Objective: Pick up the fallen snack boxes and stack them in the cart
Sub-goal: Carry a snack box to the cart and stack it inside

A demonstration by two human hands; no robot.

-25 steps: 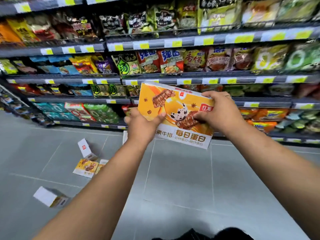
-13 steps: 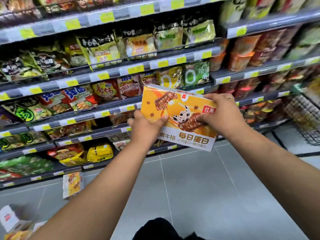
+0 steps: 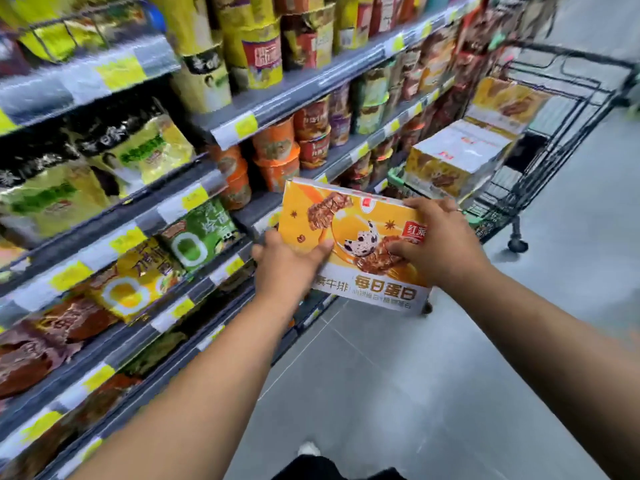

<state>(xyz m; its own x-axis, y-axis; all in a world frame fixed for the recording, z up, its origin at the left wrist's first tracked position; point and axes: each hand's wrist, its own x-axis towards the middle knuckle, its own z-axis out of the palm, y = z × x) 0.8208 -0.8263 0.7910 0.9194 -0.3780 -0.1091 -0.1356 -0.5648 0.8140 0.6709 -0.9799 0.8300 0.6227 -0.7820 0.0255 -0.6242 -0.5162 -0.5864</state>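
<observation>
The left grip (image 3: 287, 268) and right grip (image 3: 437, 244) each clasp one end of the orange snack box (image 3: 341, 216), thumbs on its printed face, carrying it in the air beside the shelves (image 3: 242, 124). Two hands likely keep the wide, flat carton steady. The cart (image 3: 568, 54) stands ahead, with stacked boxes (image 3: 457, 157) at its shelf-side edge, presumably this one's destination.

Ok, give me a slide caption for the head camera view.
An orange snack box held in the left hand and right hand, before a black cart with boxes stacked inside, beside snack shelves.
</observation>
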